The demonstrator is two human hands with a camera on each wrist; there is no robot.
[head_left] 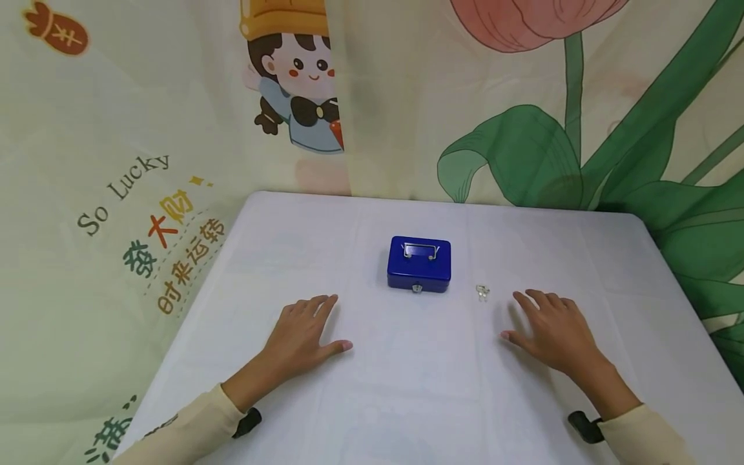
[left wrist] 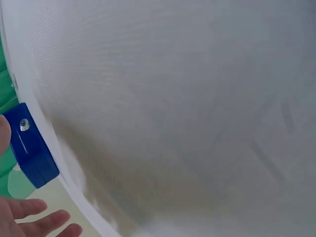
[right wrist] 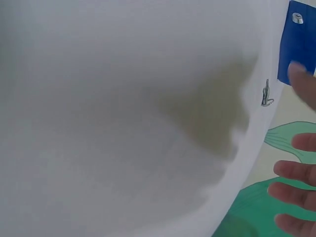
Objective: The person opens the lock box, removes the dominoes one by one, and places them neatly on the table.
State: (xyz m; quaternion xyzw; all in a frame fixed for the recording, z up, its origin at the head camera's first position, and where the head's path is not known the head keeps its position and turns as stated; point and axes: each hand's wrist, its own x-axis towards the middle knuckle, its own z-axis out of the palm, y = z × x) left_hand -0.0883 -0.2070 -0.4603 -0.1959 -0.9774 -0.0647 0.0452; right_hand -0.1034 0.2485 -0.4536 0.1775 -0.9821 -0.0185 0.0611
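Right hand (head_left: 549, 329): thumb and fingers apart; small silver metal keys (head_left: 483, 292) lie near, left of its fingertips. Left hand (head_left: 299, 336): thumb likewise apart from fingers. Ahead, between the 2 hands: glossy blue rectangular box (head_left: 418, 270), silver lock (head_left: 416, 289) facing the person, on white table (head_left: 407, 387).
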